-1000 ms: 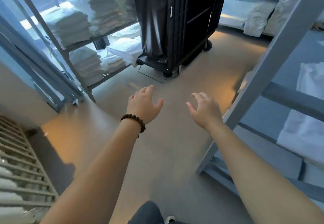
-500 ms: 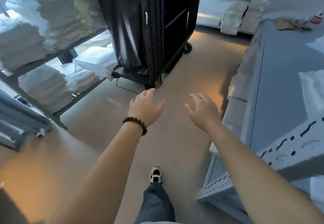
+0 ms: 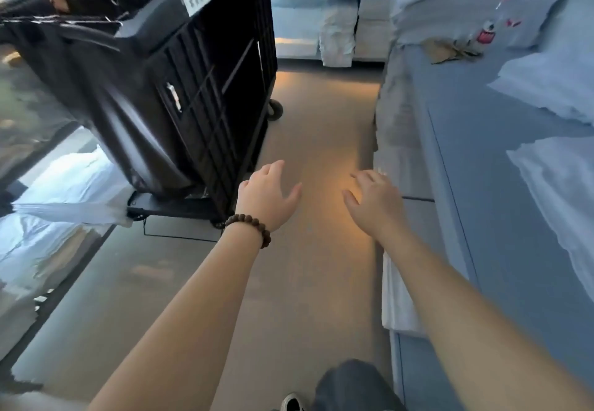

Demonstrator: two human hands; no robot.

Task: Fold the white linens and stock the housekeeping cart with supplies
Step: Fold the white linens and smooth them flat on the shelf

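A black housekeeping cart [image 3: 205,95] on wheels stands at the upper left, with a black bag hanging on its near side. My left hand [image 3: 266,196], a bead bracelet on its wrist, is held out over the floor just right of the cart's near corner, fingers apart and holding nothing. My right hand [image 3: 373,198] is stretched forward beside it, also empty with fingers spread. White linens [image 3: 559,198] lie on the grey table [image 3: 475,166] at the right. More white linens [image 3: 61,185] lie low at the left, blurred.
A bare floor aisle [image 3: 321,140] runs between the cart and the table. Stacked white bundles [image 3: 340,24] fill the far end. Brown paper and a clear bottle with red marks [image 3: 485,32] lie on the table's far part. My shoe and trouser leg [image 3: 340,391] show at the bottom.
The view has moved forward and swung right: the cart is now much nearer at the left, the shelving rack has slipped out of sight. Both hands stay outstretched and empty.
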